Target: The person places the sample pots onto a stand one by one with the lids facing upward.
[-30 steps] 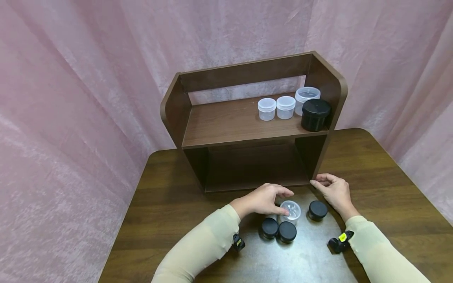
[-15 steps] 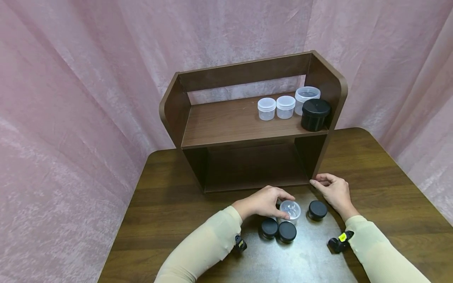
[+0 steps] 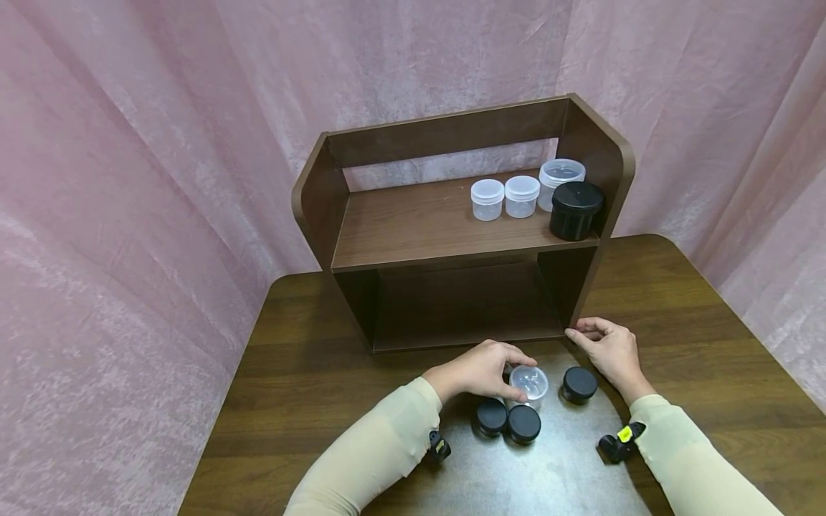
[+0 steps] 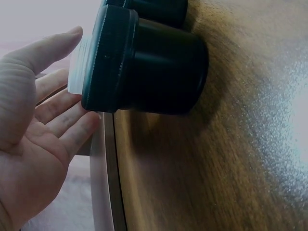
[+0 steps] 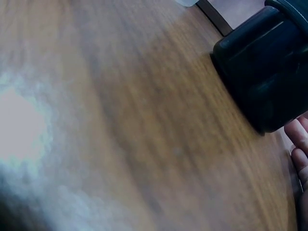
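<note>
In head view, clear jar [image 3: 533,384] was partly covered by L hand [image 3: 480,367]: thumb was laid over the lid's near edge & fingers were set at the far rim, so it was grasped, tho' firmness couldn't be judged. A dark patch b/w L palm & jar couldn't be ID'd. In L wrist view the same jar was mostly blocked by a black-lidded jar [image 4: 154,62], only a pale strip of lid being shown; another behind was cut off at top. R wrist view was blurred, w/ a dark jar [image 5: 269,67] cropped at R edge & R hand [image 3: 608,352] reduced to a few fingertips [image 5: 298,135]. In head view its fingers were kept slack, loosely bent, thumb tip rested at foot of brown shelf unit [image 3: 400,226]. Clear jar was seen upright on table [image 3: 271,401], in front of shelf unit: round, see-thru, w/ glare on lid; 2 black-lidded jars were set just beside it, near side, & 1 was stood apart to R. Up on shelf, lg. clear jar [image 3: 558,179] was partly hidden by lg. black jar [image 3: 571,215]; sm. clear tubs [image 3: 487,202] were lined up to their L.
</note>
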`<state>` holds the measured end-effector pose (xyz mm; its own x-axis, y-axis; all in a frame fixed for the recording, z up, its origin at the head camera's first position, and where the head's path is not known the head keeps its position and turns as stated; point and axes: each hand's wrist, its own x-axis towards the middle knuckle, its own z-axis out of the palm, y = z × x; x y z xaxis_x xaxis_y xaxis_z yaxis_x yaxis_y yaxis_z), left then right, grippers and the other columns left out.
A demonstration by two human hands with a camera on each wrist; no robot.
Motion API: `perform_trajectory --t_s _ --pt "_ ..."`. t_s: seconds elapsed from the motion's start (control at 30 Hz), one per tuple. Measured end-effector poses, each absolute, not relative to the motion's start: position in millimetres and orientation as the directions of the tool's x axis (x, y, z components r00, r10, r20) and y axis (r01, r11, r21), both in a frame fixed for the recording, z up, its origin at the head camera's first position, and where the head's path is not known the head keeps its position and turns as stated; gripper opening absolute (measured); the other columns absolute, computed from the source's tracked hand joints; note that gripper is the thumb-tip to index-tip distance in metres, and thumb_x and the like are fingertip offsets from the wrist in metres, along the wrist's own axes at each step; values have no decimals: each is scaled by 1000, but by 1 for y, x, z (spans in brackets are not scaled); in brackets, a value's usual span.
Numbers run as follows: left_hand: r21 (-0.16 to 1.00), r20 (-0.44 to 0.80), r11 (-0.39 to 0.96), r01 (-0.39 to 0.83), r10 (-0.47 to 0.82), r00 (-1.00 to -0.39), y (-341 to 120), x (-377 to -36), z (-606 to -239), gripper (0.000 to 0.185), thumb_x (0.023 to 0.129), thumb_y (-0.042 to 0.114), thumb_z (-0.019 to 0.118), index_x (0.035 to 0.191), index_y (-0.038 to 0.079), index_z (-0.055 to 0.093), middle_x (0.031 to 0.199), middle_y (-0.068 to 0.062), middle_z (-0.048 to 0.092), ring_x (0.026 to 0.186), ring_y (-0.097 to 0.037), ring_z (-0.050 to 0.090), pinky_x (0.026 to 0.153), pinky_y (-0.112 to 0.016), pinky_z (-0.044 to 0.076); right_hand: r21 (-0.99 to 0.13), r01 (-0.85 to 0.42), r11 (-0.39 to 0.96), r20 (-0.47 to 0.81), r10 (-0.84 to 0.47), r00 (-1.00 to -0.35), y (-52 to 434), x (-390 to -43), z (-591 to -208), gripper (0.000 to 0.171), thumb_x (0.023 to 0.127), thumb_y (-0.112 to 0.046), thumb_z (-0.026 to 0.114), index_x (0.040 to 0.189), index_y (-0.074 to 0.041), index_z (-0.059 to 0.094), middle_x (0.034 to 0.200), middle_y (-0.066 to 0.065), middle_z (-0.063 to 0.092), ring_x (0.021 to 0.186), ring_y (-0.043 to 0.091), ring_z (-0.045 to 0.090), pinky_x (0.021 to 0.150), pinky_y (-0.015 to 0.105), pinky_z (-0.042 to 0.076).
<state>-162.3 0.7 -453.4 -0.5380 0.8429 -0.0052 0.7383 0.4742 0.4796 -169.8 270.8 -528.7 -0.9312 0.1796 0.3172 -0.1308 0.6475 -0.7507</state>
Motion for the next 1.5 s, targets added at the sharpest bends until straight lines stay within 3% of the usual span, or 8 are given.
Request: perform_trajectory --t_s 0.73,1.5 --pt "484 -6 484 729 835 -550 0 -162 -457 60 75 37 82 128 14 63 122 6 63 105 2 54 86 -8 39 -747 -136 650 319 172 -932 272 -171 -531 26 80 -34 79 92 -11 73 82 5 72 66 -8 59 57 11 44" --pt "587 79 472 658 775 -627 -8 -164 -451 58 72 29 86 124 12 65 118 6 66 95 5 56 82 -11 47 -743 -126 658 310 171 -935 273 -171 -534 26 80 -35 78 93 -13 73 81 3 72 67 -8 59 58 12 44"
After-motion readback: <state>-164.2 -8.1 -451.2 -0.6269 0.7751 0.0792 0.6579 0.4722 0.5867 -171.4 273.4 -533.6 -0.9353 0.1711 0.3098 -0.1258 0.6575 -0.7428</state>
